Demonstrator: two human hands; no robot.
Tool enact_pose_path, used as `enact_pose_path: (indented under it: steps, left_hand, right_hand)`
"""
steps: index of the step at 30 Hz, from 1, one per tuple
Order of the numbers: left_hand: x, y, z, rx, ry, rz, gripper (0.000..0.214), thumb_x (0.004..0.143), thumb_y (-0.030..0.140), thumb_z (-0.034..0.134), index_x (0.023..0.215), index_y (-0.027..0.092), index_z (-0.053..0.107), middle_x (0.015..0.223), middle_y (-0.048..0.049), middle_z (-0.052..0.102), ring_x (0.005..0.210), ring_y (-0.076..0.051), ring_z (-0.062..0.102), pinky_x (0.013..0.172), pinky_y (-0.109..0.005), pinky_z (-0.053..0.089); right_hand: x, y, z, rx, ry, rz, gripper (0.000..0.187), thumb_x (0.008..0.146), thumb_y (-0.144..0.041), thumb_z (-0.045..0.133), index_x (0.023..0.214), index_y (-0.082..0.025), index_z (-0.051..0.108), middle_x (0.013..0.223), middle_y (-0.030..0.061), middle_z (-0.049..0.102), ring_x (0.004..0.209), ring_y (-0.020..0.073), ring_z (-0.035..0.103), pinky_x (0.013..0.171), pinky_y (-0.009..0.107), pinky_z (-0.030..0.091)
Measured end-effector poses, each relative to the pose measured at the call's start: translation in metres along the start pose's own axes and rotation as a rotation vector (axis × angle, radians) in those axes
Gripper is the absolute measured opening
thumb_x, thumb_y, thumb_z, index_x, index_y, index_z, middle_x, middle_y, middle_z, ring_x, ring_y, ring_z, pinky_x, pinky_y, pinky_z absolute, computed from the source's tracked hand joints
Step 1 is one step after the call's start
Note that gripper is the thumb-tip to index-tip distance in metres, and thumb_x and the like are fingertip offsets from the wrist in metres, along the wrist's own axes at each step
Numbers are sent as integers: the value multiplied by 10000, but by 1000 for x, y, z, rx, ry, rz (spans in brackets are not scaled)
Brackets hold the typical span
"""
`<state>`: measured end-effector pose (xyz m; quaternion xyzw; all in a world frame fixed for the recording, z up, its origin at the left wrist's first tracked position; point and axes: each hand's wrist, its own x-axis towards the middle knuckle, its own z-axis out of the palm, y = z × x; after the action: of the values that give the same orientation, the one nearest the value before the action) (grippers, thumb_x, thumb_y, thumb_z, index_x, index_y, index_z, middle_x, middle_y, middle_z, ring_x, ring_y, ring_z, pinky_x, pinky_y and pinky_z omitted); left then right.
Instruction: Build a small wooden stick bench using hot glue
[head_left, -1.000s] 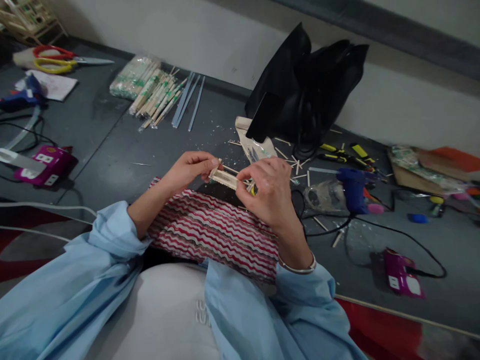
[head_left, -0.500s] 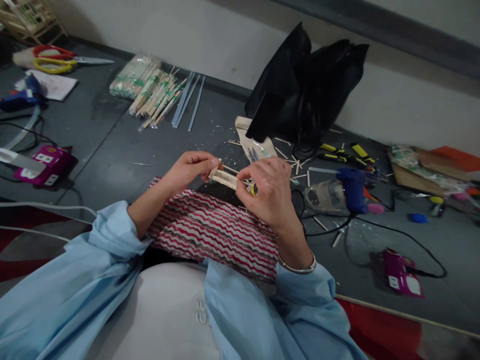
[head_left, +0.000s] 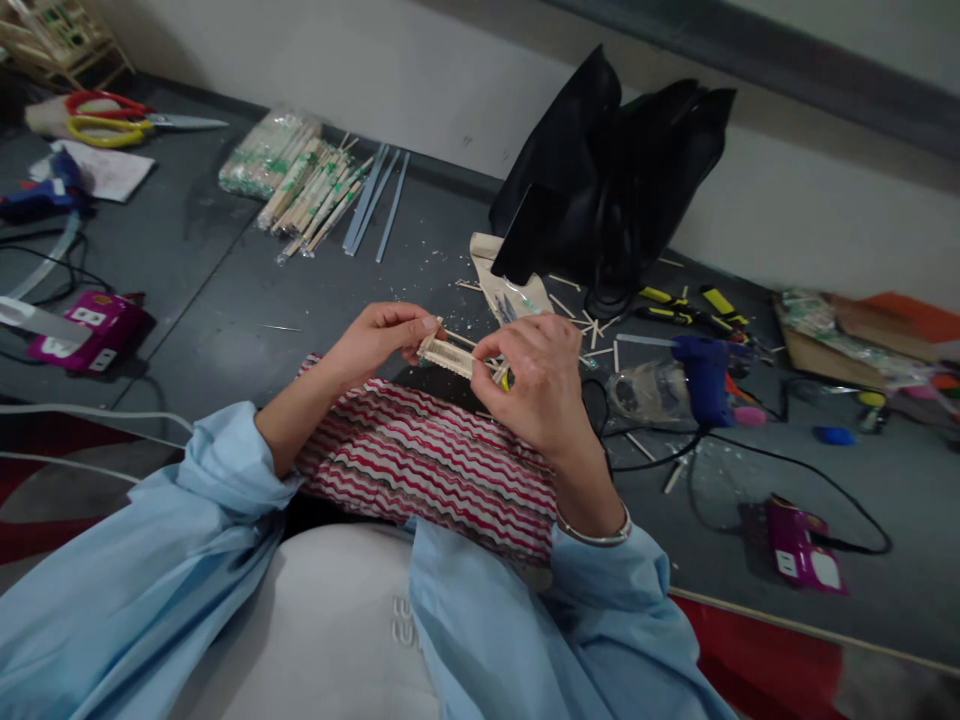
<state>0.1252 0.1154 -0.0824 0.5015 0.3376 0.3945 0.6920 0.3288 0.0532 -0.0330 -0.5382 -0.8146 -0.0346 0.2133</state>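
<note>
Between my hands is a small, narrow piece built from pale wooden sticks (head_left: 448, 356), held above the table's near edge. My left hand (head_left: 390, 332) pinches its left end between thumb and fingers. At the other end, my right hand (head_left: 534, 375) grips it with thumb and forefinger, and its palm side is hidden. A bit of something yellow (head_left: 506, 380) shows under the right fingers; I cannot make out what it is. Below the piece lies a red, white and grey wavy-striped cloth (head_left: 427, 465), with my forearms at either side.
Wrapped stick bundles (head_left: 307, 190) and grey-blue strips (head_left: 367, 205) lie at the back left, near red-and-yellow scissors (head_left: 112, 118). A black bag (head_left: 615, 180) leans on the wall. Rightward are a blue glue gun (head_left: 703, 380), its cord, yellow-black cutters (head_left: 667, 307) and a purple box (head_left: 802, 548).
</note>
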Motion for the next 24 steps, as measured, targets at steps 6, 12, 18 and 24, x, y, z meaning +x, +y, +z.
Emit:
enact_pose_path:
  steps: [6,12,18,24]
  left_hand:
    - [0,-1,-2,12,-2,11,331,762,486,800,789,157,781,643,-16,639,572,-82,528,548,-194,435]
    - [1,-1,0,7,-1,12,335,757,486,803,782,153,778,629,-9,627,563,-76,518,544,-189,428]
    - [0,-1,-1,10,-1,-1,331,763,480,798,799,152,780,650,-19,646,577,-85,538,553,-196,447]
    - [1,-1,-1,-1,-2,12,316,768,465,796,783,150,775,644,-11,638,570,-76,532,548,-185,441]
  right_hand:
    - [0,0,1,-3,9,-2,81,858,-225,603,795,-234,653,784,36,662,950,262,566,928,430,356]
    - [0,1,1,-7,6,-5,68,854,-228,608,802,-234,653,789,35,657,958,261,566,939,433,361]
    - [0,0,0,-9,-3,-6,66,858,-227,607,806,-230,648,785,39,648,958,261,555,933,436,359]
    - [0,1,0,-10,-9,-4,83,869,-229,594,811,-224,653,787,43,650,956,260,554,927,430,356]
